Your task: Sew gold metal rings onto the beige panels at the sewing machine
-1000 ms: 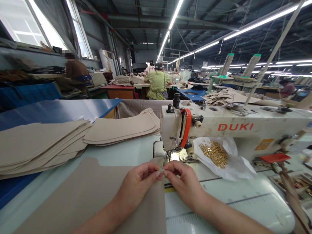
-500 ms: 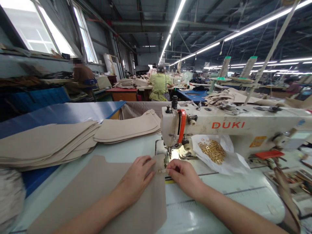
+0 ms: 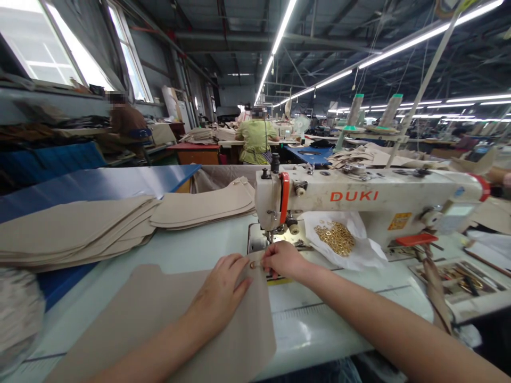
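Observation:
A large beige fabric panel (image 3: 171,314) lies on the pale table in front of the sewing machine (image 3: 315,194). My left hand (image 3: 223,282) rests on its upper right part, fingers laid out and holding nothing. Close to those fingertips, at the panel's top corner, is a small gold ring (image 3: 252,264) on a short beige tab (image 3: 258,263). My right hand (image 3: 282,259) pinches the tab's right end between thumb and fingers, just in front of the machine's needle area. The fingers hide that end.
Many gold rings (image 3: 335,238) lie on white paper (image 3: 369,255) beneath the machine arm. Stacks of beige panels (image 3: 75,226) are at the left and behind. A tray of tools (image 3: 465,282) stands at the right. Co-workers (image 3: 257,137) sit farther back.
The view has turned slightly right. My right hand has brought the ringed tab closer to the panel's top corner, and the ring now sits by my left fingertips.

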Demonstrator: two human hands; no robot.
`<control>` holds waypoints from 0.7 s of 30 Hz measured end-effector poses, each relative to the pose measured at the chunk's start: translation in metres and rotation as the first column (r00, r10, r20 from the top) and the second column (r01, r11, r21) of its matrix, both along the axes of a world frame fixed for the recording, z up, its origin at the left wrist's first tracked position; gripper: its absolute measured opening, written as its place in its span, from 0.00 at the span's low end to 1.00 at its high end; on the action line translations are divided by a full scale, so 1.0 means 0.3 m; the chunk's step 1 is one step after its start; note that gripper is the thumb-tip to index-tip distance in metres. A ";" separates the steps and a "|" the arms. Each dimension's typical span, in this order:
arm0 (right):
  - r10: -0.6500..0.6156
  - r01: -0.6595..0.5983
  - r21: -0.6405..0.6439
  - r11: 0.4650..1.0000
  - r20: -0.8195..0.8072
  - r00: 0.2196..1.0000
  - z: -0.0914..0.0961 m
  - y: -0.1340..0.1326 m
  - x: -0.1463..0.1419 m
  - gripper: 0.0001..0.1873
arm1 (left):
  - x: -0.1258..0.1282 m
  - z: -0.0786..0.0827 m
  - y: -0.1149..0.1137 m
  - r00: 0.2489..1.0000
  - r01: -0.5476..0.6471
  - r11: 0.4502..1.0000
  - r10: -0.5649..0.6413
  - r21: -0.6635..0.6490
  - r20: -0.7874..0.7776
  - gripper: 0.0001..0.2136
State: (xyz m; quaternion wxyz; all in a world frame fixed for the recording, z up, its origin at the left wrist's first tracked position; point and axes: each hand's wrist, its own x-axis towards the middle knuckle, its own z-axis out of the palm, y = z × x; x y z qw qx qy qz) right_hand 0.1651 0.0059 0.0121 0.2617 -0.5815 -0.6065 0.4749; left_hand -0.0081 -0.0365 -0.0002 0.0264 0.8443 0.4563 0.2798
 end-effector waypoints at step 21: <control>0.155 -0.148 -0.052 0.988 0.166 0.974 0.004 0.051 0.012 0.08 | 0.077 -0.006 0.092 0.981 0.192 0.956 -0.192 0.222 -0.019 0.09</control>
